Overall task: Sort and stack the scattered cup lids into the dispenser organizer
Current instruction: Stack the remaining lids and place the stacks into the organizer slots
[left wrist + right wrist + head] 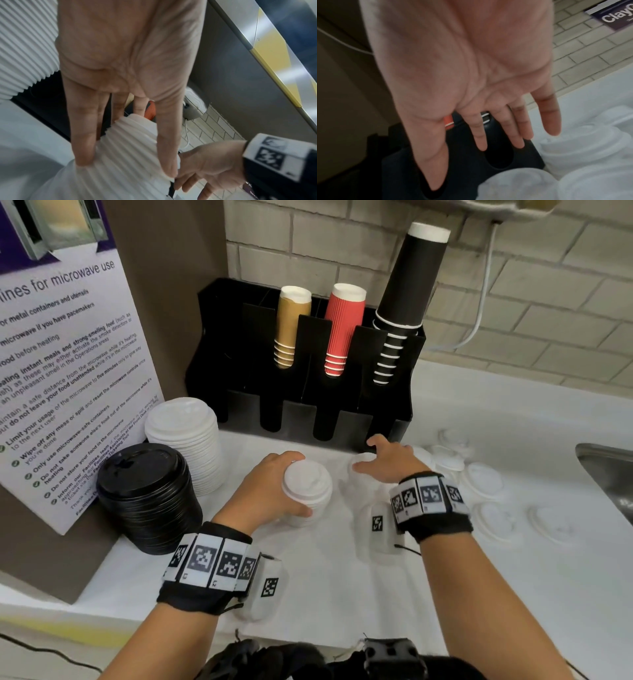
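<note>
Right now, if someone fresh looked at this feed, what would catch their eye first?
Probably the left hand gripping a small stack of white lids at the centre of the counter, with the right hand open over another white lid beside it. Behind them stands the black organizer, its rear slots holding tan, red and tall black cups. At the left sit two big lid piles, one black, one white.

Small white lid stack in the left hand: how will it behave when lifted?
Probably light: the left hand wraps the white lid stack alone. Likely to shear or shed lids if tilted, since the ribbed layers look only nested. Thin plastic, so it may flex under a hard squeeze.
</note>
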### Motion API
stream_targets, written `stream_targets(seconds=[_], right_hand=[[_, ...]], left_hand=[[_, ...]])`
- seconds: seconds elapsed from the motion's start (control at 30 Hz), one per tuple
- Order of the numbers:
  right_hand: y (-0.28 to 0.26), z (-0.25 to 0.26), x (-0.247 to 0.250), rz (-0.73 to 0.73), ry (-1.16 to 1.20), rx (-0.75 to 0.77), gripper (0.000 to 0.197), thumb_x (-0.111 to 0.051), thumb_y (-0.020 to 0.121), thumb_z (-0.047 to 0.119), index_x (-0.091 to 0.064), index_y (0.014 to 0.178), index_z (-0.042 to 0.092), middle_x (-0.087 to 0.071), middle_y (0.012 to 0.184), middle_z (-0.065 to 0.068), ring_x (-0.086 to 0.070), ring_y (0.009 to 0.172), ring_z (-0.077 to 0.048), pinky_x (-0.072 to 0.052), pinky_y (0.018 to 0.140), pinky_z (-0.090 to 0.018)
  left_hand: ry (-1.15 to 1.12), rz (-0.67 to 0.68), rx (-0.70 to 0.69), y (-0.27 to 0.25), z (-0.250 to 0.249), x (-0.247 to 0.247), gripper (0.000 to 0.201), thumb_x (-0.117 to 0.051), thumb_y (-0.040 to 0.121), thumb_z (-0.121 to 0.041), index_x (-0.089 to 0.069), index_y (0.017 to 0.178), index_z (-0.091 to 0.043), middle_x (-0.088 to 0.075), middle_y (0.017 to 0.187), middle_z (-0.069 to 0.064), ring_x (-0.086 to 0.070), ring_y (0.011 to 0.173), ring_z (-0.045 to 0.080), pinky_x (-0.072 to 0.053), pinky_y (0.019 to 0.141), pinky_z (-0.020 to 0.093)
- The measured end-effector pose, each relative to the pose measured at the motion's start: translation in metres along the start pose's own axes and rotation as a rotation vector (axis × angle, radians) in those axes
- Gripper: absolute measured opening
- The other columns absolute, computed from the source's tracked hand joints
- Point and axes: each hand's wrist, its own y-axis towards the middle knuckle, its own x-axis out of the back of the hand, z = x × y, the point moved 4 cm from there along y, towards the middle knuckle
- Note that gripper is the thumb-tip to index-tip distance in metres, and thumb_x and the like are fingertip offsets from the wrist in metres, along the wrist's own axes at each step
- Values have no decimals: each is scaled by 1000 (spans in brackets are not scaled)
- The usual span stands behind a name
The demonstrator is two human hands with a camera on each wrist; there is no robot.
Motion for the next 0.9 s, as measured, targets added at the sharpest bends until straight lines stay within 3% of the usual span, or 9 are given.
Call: stream_targets(seconds=[0.1,0.17,0.27,0.33,0.47,0.6,0.73,0.9], right_hand=[[12,2,0,106,-76,-8,78,-65,86,43,-24,149,23,-47,141,-11,-41,132,-32,-37,108,-41],[15,4,-2,151,-97,-12,82,-69,84,38,-24,149,18,-48,140,-11,-47,128,-30,-41,104,-38],[19,8,-4,167,-109,26,77,-73,82,33,-30,143,15,-53,131,-11,-53,119,-30,-47,92,-36],[19,10,-9,190,-119,44,73,-73,82,31,-31,139,14,-55,124,-12,-56,114,-30,-48,91,-38],[19,9,-6,150,-110,77,65,-70,83,26,-34,136,16,-55,123,-12,-57,108,-30,-50,89,-38],[15,6,8,32,-38,82,61,-66,84,31,-34,135,20,-43,129,-15,-53,109,-33,-46,87,-37],[-1,11,16,-32,204,222,57,-68,82,35,-39,129,27,-46,119,-7,-52,100,-24,-44,81,-31],[-31,34,2,81,331,483,55,-78,72,29,-50,119,35,-56,120,2,-54,107,-15,-47,93,-33]], left_hand=[[-22,15,4,0,-1,0,93,-91,61,-24,-41,139,-32,-45,122,-11,-46,112,12,-36,93,25],[-28,22,-4,1,-1,-1,88,-89,63,-23,-42,137,-31,-45,120,-11,-46,110,12,-35,90,24],[-31,23,-6,3,-1,-2,79,-88,65,-20,-47,130,-31,-47,119,-10,-47,109,13,-36,87,24],[-38,24,-4,3,-1,-2,78,-88,64,-20,-47,130,-31,-47,119,-10,-47,108,13,-36,88,25],[-50,22,-12,5,-2,-1,74,-89,64,-20,-47,124,-34,-48,119,-9,-48,107,13,-37,87,25],[-55,16,-16,7,-2,-1,73,-89,63,-19,-47,121,-36,-47,119,-9,-49,107,13,-39,90,25],[-50,21,-28,7,-3,-1,74,-90,62,-18,-50,123,-34,-45,122,-9,-49,109,14,-41,94,28],[-47,26,-17,9,-1,-2,88,-90,61,-18,-46,135,-32,-45,119,-10,-51,110,14,-42,86,25]])
